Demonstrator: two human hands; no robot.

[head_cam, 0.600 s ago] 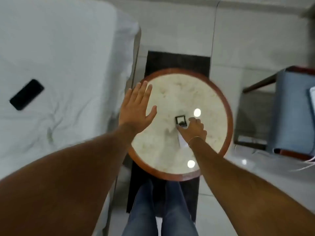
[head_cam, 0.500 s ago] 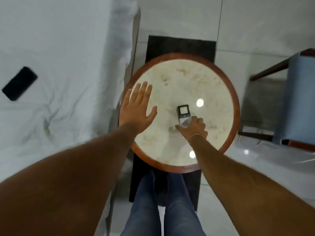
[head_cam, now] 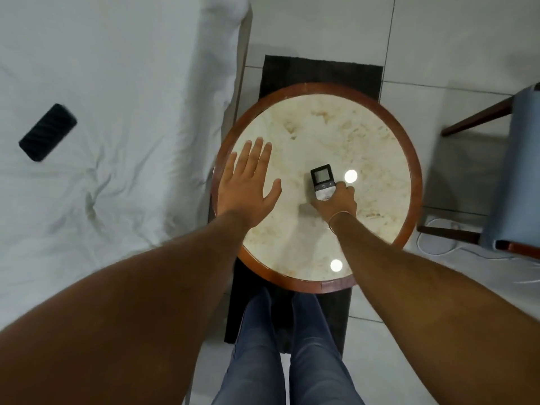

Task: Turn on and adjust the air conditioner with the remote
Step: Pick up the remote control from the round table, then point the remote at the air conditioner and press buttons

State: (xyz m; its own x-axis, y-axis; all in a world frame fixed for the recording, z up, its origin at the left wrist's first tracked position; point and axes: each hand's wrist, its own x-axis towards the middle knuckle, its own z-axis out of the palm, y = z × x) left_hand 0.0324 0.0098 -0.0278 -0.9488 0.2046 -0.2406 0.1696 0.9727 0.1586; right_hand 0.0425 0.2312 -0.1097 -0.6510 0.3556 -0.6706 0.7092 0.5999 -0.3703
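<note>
1. Table (head_cam: 406, 159) — cream marble top, brown veins, red-brown rim.
2. Remote (head_cam: 322, 182) — black head, white body.
3. Sheet (head_cam: 117, 83), 9 o'clock: white.
4. Phone (head_cam: 47, 132): black.
5. Rug (head_cam: 321, 74), 12 o'clock: black.
6. Chair (head_cam: 523, 171), 3 o'clock: blue.

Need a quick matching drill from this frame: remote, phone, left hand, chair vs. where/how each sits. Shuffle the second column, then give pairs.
Column 1
1. remote
2. phone
3. left hand
4. chair

Column 2
A. lying on the white bed sheet
B. open, fingers spread, over the left edge of the round table
C. on the tiled floor at the right edge of view
D. on the marble tabletop, lower end gripped by the right hand

Pairs: 1-D, 2-A, 3-B, 4-C
</note>
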